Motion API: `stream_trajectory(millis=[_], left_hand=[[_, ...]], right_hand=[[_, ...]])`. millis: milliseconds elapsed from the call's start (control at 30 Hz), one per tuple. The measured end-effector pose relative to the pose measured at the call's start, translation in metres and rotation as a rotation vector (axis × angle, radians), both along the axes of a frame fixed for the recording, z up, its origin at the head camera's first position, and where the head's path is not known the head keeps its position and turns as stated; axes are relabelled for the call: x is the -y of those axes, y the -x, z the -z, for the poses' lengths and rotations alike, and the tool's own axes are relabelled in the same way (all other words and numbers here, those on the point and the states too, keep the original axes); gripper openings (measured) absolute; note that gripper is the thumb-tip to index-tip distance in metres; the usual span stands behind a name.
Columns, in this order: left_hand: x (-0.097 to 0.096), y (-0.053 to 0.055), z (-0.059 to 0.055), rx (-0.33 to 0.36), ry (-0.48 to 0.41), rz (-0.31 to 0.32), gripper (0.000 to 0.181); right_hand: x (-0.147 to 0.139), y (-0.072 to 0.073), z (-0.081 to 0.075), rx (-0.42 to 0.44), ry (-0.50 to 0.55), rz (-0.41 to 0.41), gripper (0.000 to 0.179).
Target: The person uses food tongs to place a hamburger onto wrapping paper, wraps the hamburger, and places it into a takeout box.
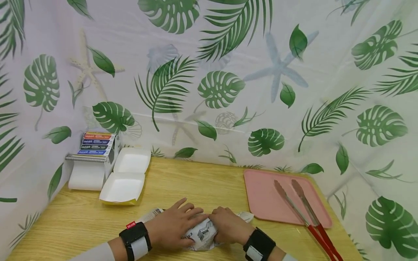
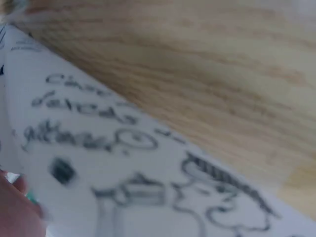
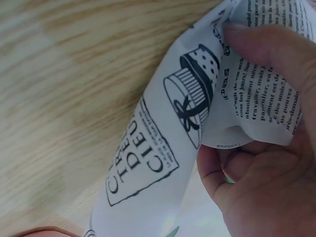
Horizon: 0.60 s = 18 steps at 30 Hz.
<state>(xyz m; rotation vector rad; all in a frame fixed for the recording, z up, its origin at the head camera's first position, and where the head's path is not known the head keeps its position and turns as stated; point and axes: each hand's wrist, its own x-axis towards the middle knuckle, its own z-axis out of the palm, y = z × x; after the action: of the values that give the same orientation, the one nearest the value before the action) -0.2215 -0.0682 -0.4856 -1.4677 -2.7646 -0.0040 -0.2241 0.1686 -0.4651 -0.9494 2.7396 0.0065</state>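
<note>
Both hands are on a sheet of white wrapping paper (image 1: 204, 232) printed with dark text and drawings, folded into a bundle at the table's front. My left hand (image 1: 176, 226) lies across its left side with fingers extended and the thumb low at the near edge. At the right side my right hand (image 1: 230, 226) has its fingers curled and pinches the paper. The right wrist view shows the thumb (image 3: 261, 47) over a fold of the paper (image 3: 182, 113) and fingers beneath it. In the left wrist view, a slanted edge of the paper (image 2: 118, 148) crosses the table. The bundle's contents are hidden.
An open white takeaway box (image 1: 122, 186) stands back left, beside a roll dispenser (image 1: 86, 174) with coloured labels. On the right, red-handled tongs (image 1: 315, 221) lie across a pink tray (image 1: 261, 192). A leaf-print curtain (image 1: 222, 119) borders the wooden table (image 1: 189, 181).
</note>
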Motion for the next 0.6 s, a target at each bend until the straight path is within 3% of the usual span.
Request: stream_trajectory(millis=[67,267,433,600], left_hand=[[-0.002,-0.002,-0.002,-0.001,0.013,0.036,0.075],[-0.007,-0.005,-0.003,0.071,-0.014,0.022,0.074],[-0.008,-0.005,0.0,0.049,-0.025,0.011,0.073],[-0.007,-0.003,-0.002,0.044,-0.016,0.012,0.086]], right_hand=[[0.0,0.0,0.0,0.011,0.0,0.005,0.05],[-0.003,-0.002,0.001,0.032,0.013,0.03,0.058],[-0.008,-0.005,0.004,0.046,0.058,0.043,0.062],[-0.013,-0.007,0.006,0.03,0.081,0.049,0.061]])
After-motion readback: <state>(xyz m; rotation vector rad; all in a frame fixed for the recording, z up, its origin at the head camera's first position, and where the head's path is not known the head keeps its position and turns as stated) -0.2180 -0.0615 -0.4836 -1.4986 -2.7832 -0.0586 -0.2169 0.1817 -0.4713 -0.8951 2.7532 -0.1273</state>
